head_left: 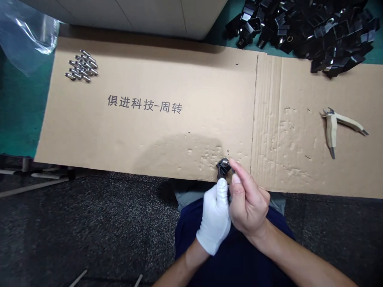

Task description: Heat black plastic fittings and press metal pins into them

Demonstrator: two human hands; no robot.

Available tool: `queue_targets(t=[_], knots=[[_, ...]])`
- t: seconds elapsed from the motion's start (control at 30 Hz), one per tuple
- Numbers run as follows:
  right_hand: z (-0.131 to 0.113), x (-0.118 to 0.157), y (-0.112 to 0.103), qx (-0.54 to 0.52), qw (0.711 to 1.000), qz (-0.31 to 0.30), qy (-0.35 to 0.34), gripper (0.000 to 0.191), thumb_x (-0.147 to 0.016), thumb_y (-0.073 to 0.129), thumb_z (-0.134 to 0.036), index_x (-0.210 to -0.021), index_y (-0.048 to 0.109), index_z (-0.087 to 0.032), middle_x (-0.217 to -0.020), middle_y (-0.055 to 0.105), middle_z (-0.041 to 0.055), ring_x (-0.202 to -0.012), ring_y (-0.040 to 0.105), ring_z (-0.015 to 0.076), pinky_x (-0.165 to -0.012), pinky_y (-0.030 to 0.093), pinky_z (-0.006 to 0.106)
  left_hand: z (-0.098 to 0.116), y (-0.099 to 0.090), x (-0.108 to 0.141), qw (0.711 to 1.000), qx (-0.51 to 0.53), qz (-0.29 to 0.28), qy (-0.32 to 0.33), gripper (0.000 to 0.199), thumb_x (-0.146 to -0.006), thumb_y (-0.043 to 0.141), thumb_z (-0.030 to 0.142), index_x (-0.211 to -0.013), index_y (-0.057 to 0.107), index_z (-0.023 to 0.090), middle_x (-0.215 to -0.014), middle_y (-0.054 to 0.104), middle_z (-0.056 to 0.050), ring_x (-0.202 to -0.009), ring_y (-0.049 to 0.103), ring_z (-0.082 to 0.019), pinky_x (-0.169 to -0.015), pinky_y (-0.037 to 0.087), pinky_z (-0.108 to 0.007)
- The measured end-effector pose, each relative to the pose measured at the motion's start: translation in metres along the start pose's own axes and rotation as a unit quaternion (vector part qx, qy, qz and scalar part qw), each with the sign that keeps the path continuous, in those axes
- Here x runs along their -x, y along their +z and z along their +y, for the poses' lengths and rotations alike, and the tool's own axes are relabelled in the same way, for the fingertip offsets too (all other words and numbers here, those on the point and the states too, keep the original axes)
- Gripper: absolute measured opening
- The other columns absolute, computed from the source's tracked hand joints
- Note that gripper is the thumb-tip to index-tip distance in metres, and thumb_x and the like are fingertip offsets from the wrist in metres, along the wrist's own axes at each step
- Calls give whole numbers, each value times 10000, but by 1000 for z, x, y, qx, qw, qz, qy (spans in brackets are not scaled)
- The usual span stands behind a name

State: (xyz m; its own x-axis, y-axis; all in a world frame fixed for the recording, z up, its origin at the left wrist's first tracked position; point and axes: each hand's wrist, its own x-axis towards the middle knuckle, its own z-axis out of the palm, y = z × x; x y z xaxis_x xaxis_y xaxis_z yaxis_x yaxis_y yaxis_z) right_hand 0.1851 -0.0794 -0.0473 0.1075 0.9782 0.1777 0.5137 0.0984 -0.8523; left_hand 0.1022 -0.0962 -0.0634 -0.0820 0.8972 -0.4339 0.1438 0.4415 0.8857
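Observation:
My left hand, in a white glove, is closed around a small black plastic part at the front edge of the cardboard. A short shiny metal piece shows at the top of that part. My right hand is bare and sits against the gloved hand. Its index fingertip touches the metal piece, and its thumb is bent beside the part. A thin dark bit shows between that thumb and index finger, too small to make out.
Printed cardboard covers the table. Several metal pins lie at the upper left. Many black parts are heaped at the upper right, above cream-handled cutters. A clear plastic bag and a large pale box border the back.

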Motion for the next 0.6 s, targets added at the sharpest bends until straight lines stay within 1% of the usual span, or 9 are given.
queue_targets(t=[0.07, 0.13, 0.23, 0.3, 0.37, 0.43, 0.5, 0.6], knots=[[2, 3, 2, -3, 1000, 0, 1, 525, -979, 548, -52, -1482, 584, -198, -1300, 745, 101, -942, 795, 229, -772, 676, 320, 1, 0, -1, 998, 58, -25, -30, 459, -1091, 342, 393, -826, 659, 192, -759, 726, -98, -707, 699, -199, -583, 567, -277], [3, 6, 3, -6, 1000, 1, 6, 524, -986, 539, -66, -1488, 578, -210, -1281, 754, 100, -937, 795, 236, -762, 677, 334, 4, 0, -2, 994, 93, -36, -49, 462, -1088, 345, 404, -787, 629, 200, -746, 708, -91, -698, 675, -195, -576, 543, -279], [4, 8, 3, -11, 1000, 0, 26, 503, -1005, 525, -95, -1490, 577, -218, -1254, 762, 104, -1011, 779, 258, -810, 672, 375, 7, -2, -1, 994, 96, -28, -55, 479, -1083, 358, 428, -711, 564, 206, -686, 649, -60, -634, 589, -166, -533, 469, -271], [3, 8, 0, -13, 999, -5, 45, 475, -1016, 523, -122, -1478, 588, -213, -1214, 772, 106, -1021, 772, 264, -806, 669, 384, 6, -4, 1, 994, 85, -20, -58, 481, -1076, 379, 441, -687, 532, 203, -652, 608, -36, -599, 525, -145, -509, 418, -264], [1, 6, -5, -13, 998, -11, 65, 442, -1024, 526, -145, -1454, 607, -206, -1139, 785, 98, -947, 780, 247, -758, 667, 363, 4, -7, 2, 995, 76, -26, -61, 474, -1071, 400, 453, -692, 525, 197, -639, 582, -16, -596, 490, -132, -522, 396, -260], [-3, 2, -12, -9, 996, -21, 82, 415, -1023, 543, -165, -1427, 630, -199, -990, 792, 70, -790, 771, 212, -662, 649, 323, 1, -10, 3, 995, 63, -40, -58, 471, -1069, 410, 467, -707, 529, 191, -643, 573, -3, -614, 489, -127, -559, 396, -261], [-6, -3, -18, 1, 995, -34, 96, 394, -1016, 565, -183, -1400, 653, -193, -859, 771, 42, -659, 729, 184, -588, 618, 301, -2, -13, 2, 997, 38, -48, -50, 477, -1069, 410, 483, -716, 533, 186, -656, 578, 1, -629, 499, -125, -588, 394, -266], [-10, -11, -28, 20, 994, -49, 96, 370, -1003, 599, -190, -1362, 689, -181, -826, 760, 38, -601, 690, 167, -585, 605, 300, -4, -18, 0, 998, -22, -48, -33, 495, -1069, 400, 490, -712, 550, 182, -667, 607, -11, -623, 523, -129, -599, 382, -277]])
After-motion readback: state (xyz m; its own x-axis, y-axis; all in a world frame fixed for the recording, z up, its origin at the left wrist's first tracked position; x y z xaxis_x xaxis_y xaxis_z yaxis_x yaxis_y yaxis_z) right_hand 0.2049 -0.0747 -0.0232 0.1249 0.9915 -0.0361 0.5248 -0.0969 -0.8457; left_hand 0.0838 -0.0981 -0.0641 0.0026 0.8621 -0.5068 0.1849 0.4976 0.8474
